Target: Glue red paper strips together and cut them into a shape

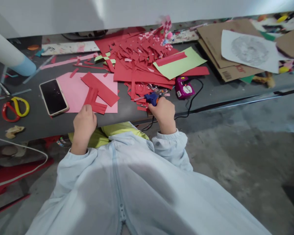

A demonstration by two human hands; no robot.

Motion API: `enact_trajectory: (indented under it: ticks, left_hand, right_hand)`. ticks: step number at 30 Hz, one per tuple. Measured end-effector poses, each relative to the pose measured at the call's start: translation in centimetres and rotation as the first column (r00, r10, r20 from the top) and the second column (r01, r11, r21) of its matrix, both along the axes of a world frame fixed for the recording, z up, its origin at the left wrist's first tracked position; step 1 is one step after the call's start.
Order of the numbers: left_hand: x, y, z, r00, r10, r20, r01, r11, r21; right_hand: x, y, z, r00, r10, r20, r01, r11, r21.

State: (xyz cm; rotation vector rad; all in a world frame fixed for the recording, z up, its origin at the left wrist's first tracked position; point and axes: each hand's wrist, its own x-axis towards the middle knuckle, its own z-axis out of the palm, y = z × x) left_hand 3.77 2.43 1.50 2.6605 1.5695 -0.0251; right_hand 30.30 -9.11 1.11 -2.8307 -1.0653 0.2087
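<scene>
Seemed to be at a paper-handling step, with strips in one hand and an adhesive tool at the ready in the other. Pinched narrow red paper strips (92, 97) at the lower left end in the left hand (85, 121), with the grip clenched between thumb and fingers near the front edge of the bench (41, 127). Grasped a blue plastic tool with an orange part, probably a glue gun (151, 97), in the right hand (164, 112), with the grip wrapped around the orange side. Could not make out the nozzle or trigger clearly. Called next, by judgement, for a steady left pinch, careful aim, and bare fingers well clear of a possibly hot tip.

Showed in the strips a plain matt red, straight edges, some overlap and a bent, V-like outline open to the right. Lay mostly over a flat pink paper sheet (73, 88), touching or just beside a wider, slanted red paper strip (101, 89). Could not tell the number of layers, nor any glue on them. Stood beyond the tool, to the right: a purple box-shaped device (184, 88).
</scene>
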Motion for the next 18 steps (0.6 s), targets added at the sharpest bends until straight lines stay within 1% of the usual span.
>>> enact_trajectory:
  ticks: [3,5,8,11,13,15,17,18]
  left_hand:
    - [-0.3,0.1,0.1,1.0,0.002,0.01,-0.002,1.0,-0.012]
    - [-0.6,0.3,0.2,1.0,0.0,0.025,0.001,1.0,-0.029]
    - [-1.0,0.7,0.3,0.998,-0.016,0.059,0.018,0.999,-0.045]
    - [-1.2,1.1,0.4,0.995,-0.036,0.088,0.041,0.998,-0.051]
    - [-1.3,1.2,0.5,0.996,-0.035,0.086,0.04,0.998,-0.057]
    - [-1.3,1.2,0.4,0.997,-0.029,0.071,0.034,0.998,-0.062]
    - [-1.2,1.1,0.4,0.998,-0.034,0.06,0.037,0.998,-0.051]
    - [-1.1,1.0,0.3,0.998,-0.039,0.057,0.042,0.998,-0.043]
  right_hand:
    - [-0.1,-0.7,0.1,1.0,-0.014,0.008,0.014,0.999,0.042]
    - [-0.3,-1.3,0.4,1.0,-0.023,0.004,0.022,0.997,0.08]
    - [-0.6,-2.2,1.3,0.999,-0.014,-0.028,0.019,0.982,0.188]
    - [-1.2,-2.7,2.1,0.992,0.052,-0.112,-0.013,0.946,0.324]
    - [-1.6,-2.6,2.1,0.973,0.124,-0.197,-0.028,0.903,0.429]
    - [-2.1,-2.2,1.8,0.917,0.225,-0.329,-0.012,0.841,0.541]
    - [-2.7,-1.6,1.4,0.81,0.329,-0.485,0.052,0.784,0.619]
    - [-3.0,-1.3,1.3,0.746,0.368,-0.556,0.094,0.768,0.634]
